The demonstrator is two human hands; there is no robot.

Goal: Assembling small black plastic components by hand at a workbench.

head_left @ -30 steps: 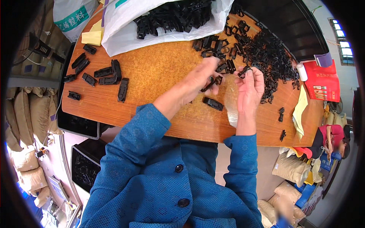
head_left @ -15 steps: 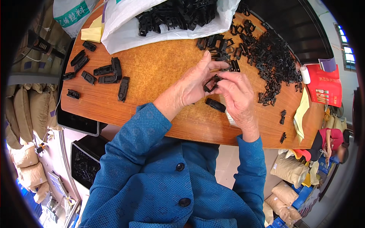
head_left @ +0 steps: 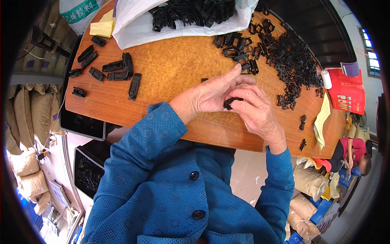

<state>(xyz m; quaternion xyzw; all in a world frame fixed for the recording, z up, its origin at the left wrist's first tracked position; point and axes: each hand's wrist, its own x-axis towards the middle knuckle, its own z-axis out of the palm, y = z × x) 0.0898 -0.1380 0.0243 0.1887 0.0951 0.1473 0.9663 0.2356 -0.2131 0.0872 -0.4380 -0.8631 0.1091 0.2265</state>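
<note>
Black plastic clip (head_left: 232,101) pinched between fingers of left hand (head_left: 211,95) and right hand (head_left: 256,112); above wooden table (head_left: 174,69).

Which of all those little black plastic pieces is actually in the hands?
The black piece pinched between the left hand and right hand; every other piece lies loose on the wooden table.

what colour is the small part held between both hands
Black plastic part, pinched between left hand and right hand; head view.

Bare tabletop (head_left: 178,73) lies open between assembled clips (head_left: 122,75) and loose pile (head_left: 292,65).
</note>
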